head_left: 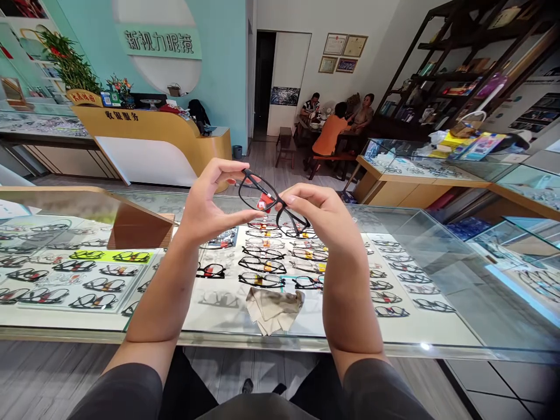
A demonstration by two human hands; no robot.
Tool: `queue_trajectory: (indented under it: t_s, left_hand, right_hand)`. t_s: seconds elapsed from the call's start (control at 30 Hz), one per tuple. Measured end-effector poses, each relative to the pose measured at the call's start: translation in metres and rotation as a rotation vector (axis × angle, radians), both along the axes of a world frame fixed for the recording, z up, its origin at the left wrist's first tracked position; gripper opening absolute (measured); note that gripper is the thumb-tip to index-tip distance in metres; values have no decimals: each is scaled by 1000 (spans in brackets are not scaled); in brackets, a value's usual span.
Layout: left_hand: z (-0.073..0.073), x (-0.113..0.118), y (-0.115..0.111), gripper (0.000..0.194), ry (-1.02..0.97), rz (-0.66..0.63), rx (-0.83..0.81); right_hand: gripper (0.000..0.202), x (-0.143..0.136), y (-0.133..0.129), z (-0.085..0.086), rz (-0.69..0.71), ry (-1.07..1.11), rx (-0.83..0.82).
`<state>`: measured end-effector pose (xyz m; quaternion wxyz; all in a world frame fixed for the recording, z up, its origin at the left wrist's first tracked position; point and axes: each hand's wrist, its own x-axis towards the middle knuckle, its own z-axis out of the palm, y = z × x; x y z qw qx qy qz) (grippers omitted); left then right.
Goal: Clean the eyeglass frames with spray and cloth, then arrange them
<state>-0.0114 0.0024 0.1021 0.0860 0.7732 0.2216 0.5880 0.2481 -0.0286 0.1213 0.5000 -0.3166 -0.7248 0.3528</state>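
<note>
A pair of black-framed eyeglasses [277, 199] is held up tilted above the glass display counter [301, 340]. My left hand [205, 207] spans one lens of the eyeglasses, fingers at the upper outer corner and thumb by the lower rim. Near the bridge, my right hand [328, 216] pinches the frame between thumb and fingers. A small red label shows at the lens by my left thumb. On the counter top below my hands lies a crumpled beige cloth [275, 308]. Rows of eyeglasses [262, 265] are laid out under the glass.
A wood-backed tabletop mirror [142, 224] stands at the left on the counter. Beyond it is a curved wooden reception desk [149, 131]. Several people sit around a table at the back, one in an orange top [329, 134]. Another display case [415, 166] stands at the right.
</note>
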Motion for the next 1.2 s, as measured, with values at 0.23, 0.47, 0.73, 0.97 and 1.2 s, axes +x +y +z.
queue_trajectory:
  t_s: [0.23, 0.47, 0.73, 0.97, 1.2]
  left_hand:
    - [-1, 0, 0, 89, -14, 4, -72]
    - [5, 13, -11, 73, -96, 296, 121]
    - [3, 52, -56, 39, -150, 251, -24]
    - [7, 43, -50, 47, -315, 148, -233]
    - [12, 16, -30, 36, -240, 182, -284]
  right_hand:
    - [35, 2, 2, 3, 63, -20, -53]
    - [28, -13, -2, -6, -179, 32, 307]
    - [24, -46, -24, -13, -450, -33, 555]
    - [27, -57, -35, -19, -548, -197, 674]
    - [21, -47, -41, -11, -383, -295, 621]
